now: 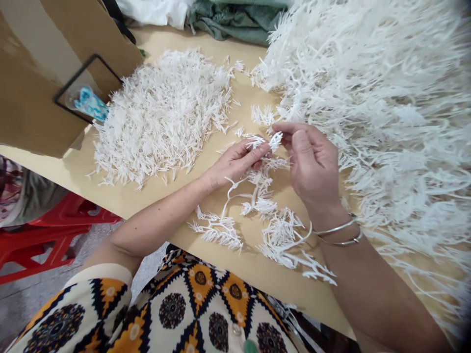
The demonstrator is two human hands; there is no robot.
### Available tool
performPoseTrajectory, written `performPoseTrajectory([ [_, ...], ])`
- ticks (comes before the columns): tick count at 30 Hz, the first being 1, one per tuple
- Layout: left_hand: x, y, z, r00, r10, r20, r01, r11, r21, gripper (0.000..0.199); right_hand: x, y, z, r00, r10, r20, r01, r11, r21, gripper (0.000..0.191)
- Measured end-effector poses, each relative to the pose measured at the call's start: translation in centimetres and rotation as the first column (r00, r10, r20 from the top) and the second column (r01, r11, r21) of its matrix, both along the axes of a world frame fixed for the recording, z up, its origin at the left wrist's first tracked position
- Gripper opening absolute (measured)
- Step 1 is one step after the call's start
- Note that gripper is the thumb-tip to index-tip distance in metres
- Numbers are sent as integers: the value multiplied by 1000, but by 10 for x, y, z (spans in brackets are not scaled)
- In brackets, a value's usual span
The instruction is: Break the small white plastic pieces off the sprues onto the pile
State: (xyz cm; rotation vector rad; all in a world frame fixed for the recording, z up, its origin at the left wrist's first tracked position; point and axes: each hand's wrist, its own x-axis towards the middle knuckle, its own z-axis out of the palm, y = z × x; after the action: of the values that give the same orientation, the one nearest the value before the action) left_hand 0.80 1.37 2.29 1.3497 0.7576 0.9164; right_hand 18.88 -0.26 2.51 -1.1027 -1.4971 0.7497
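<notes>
Between its thumb and fingers, my left hand pinches small white plastic sprigs with needle-like leaves. Close beside it on the right, my right hand has curled fingers, its index fingertip by the sprigs' tip. What lies inside those curled fingers is hidden. Beneath both hands, a branching white plastic stem carries tufts of the same leaves. More white branched pieces lie on the table nearer my body.
A heap of short white sprigs covers the table at left. Long white branches pile up at right. A cardboard box, a cup with blue contents and green cloth stand around. Red stools are below left.
</notes>
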Motion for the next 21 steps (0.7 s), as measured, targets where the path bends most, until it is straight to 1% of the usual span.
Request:
performPoseTrajectory([
  [4, 0, 0, 3, 1000, 0, 6, 0, 1000, -17, 56, 0, 3, -9, 998, 44, -54, -47, 998, -43, 15],
  [7, 1, 2, 4, 1000, -7, -17, 7, 1000, -26, 58, 3, 8, -14, 998, -1, -64, -3, 999, -53, 16],
  [10, 0, 3, 3, 997, -12, -71, 12, 1000, -1, 58, 6, 9, -10, 998, -36, -46, 33, 998, -58, 18],
  [11, 0, 3, 3, 997, -3, -80, 2, 1000, -6, 57, 7, 9, -7, 999, -46, -15, 46, 998, -51, 17],
  [13, 0, 3, 3, 996, 9, -83, -13, 999, -44, 54, 7, 6, 0, 990, -84, 113, 85, 996, -3, 13],
  [15, -1, 3, 3, 998, 4, -67, -11, 996, -93, 51, 7, 4, 4, 956, -146, 253, 133, 989, 68, 11],
  [16, -1, 2, 3, 999, -3, -51, -3, 994, -111, 48, 6, 3, 4, 944, -165, 286, 147, 986, 84, 11],
  [17, -1, 2, 2, 1000, -7, -27, 4, 993, -121, 46, 5, 4, 3, 948, -159, 277, 145, 987, 70, 12],
  [18, 0, 2, 2, 1000, -5, 1, 5, 992, -126, 43, 5, 4, 0, 966, -131, 223, 128, 991, 29, 12],
  [20, 0, 2, 1, 999, 11, 45, -4, 990, -142, 38, 5, 8, -6, 998, -54, 36, 57, 995, -84, 13],
  [21, 0, 2, 1, 998, 18, 56, -9, 988, -155, 35, 6, 10, -10, 999, -26, -44, 20, 992, -124, 13],
])
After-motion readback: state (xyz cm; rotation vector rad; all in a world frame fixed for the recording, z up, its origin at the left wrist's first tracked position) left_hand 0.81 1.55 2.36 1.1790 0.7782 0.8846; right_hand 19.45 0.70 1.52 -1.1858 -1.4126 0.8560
